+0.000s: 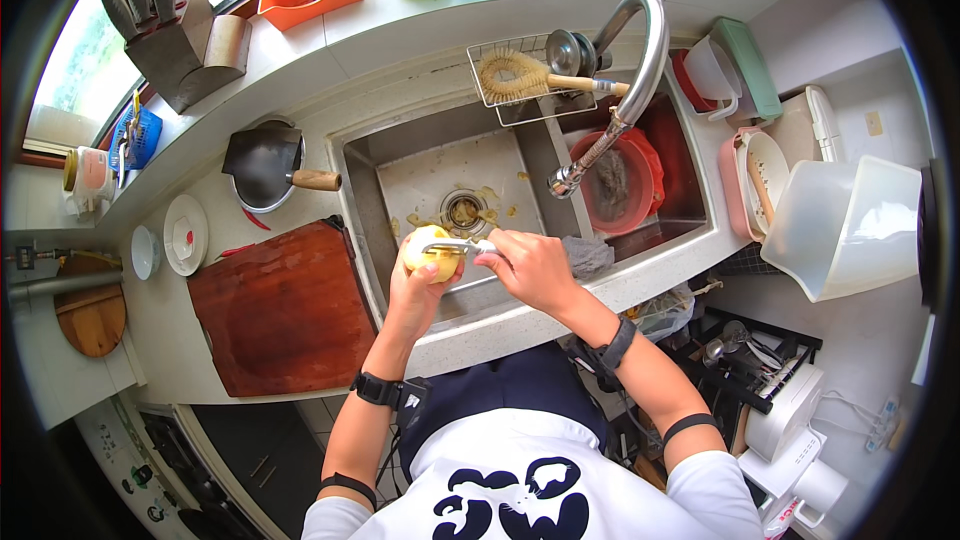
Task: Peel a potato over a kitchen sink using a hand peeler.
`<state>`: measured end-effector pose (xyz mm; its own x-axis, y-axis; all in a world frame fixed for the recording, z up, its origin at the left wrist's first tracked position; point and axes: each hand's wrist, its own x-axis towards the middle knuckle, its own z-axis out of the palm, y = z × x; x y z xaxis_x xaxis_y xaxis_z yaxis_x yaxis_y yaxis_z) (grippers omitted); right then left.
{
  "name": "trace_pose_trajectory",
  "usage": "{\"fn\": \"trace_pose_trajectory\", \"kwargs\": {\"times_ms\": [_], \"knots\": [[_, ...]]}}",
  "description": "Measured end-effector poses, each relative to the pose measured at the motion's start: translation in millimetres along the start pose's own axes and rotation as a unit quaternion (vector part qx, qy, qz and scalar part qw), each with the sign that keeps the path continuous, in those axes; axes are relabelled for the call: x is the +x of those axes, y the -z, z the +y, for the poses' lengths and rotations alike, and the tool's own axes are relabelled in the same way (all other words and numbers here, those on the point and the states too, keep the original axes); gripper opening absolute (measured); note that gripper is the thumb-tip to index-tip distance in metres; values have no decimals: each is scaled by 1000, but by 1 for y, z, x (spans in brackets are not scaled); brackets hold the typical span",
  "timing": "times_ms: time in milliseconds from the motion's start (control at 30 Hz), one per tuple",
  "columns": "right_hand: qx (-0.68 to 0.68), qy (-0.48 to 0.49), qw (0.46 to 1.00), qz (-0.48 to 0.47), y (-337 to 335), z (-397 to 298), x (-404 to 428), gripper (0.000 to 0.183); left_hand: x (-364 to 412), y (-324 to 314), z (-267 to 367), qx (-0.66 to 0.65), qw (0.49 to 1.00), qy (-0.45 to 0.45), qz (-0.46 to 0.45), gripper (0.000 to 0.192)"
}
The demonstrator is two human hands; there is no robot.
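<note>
My left hand holds a peeled, pale yellow potato above the near edge of the left sink basin. In my right hand is a peeler with a white handle, its metal head lying across the potato's upper side. Scraps of peel lie on the basin floor around the drain. Left of the sink is a wet brown wooden cutting board.
A chrome faucet arches over the right basin, where a red plastic basin stands. A cleaver rests across a metal bowl behind the board. A wire rack holds a scrubbing brush. A grey cloth lies near the divider.
</note>
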<state>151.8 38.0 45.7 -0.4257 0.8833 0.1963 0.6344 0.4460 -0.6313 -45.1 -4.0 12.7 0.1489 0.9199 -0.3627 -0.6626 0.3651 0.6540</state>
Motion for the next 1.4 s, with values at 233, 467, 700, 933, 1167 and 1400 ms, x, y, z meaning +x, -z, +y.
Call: {"fn": "trace_pose_trajectory", "kwargs": {"times_ms": [233,467,700,933,1167,1400], "knots": [[3,2,1000,-3,-6,6,4,30,-7,-4,6,-7,1000,13,-26,54],[-29,19,999,16,-18,18,6,32,-5,-3,6,-33,999,34,-12,51],[-140,-77,987,22,-29,43,5,31,-9,-1,6,-40,998,50,-28,50],[13,-151,984,-89,10,-1,12,38,-1,2,11,-28,999,29,-14,62],[16,-74,996,-52,7,-22,-2,33,1,2,0,6,1000,-14,17,64],[-69,-95,993,21,2,16,5,35,-3,4,6,-41,997,22,-55,70]]}}
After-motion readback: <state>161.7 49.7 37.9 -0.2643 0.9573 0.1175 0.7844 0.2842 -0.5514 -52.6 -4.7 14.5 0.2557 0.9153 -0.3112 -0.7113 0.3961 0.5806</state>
